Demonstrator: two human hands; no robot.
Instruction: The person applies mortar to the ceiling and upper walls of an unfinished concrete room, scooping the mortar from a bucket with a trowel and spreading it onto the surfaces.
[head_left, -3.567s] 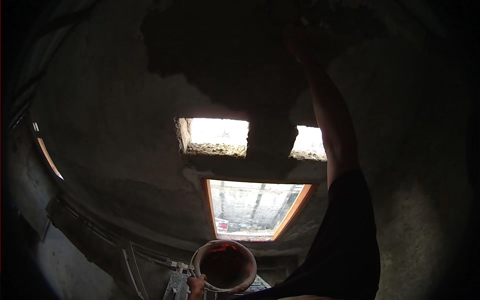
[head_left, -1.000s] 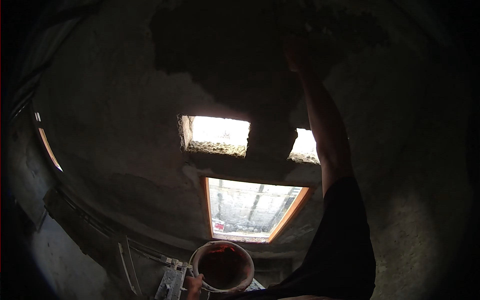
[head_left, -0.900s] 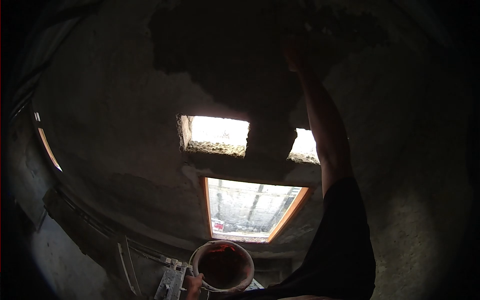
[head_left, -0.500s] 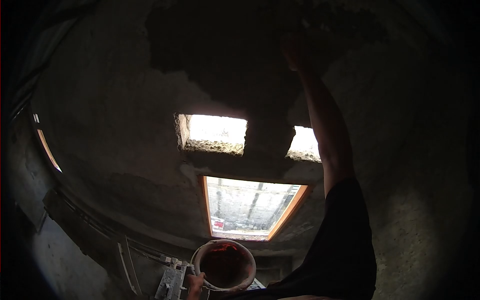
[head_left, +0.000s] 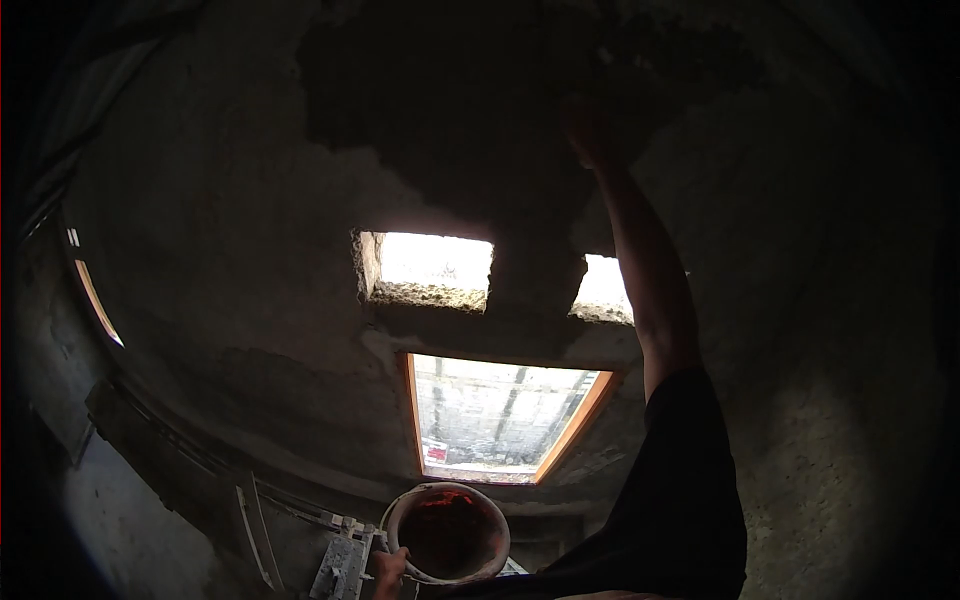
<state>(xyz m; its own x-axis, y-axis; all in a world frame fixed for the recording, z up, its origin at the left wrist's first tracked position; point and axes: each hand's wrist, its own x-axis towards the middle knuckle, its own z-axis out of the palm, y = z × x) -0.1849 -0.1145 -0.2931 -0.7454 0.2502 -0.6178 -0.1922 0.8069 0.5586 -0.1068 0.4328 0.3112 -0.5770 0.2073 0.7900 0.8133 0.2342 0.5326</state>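
My left hand [head_left: 389, 566] grips the near-left rim of a round bucket [head_left: 491, 538] at the bottom of the view. The bucket is tilted so that its dark inside shows, with a reddish tint near the top edge. My right arm stretches up across the view, and my right hand [head_left: 583, 140] is against or close to the wall. It looks closed, but shadow hides what it holds. Around it spreads a dark, damp-looking patch [head_left: 430, 120] with an irregular edge on the grey wall [head_left: 240, 260].
Below the patch are two bright rough-edged openings, the left one [head_left: 435, 262] larger in view than the partly covered right one [head_left: 603, 290]. Under them is an orange-framed window [head_left: 505, 415]. A mortar-stained metal piece [head_left: 342, 565] and thin strips [head_left: 258, 535] are at lower left.
My right hand has come down a little along the dark patch, and its forearm has shifted slightly left. My left hand keeps its hold on the bucket.
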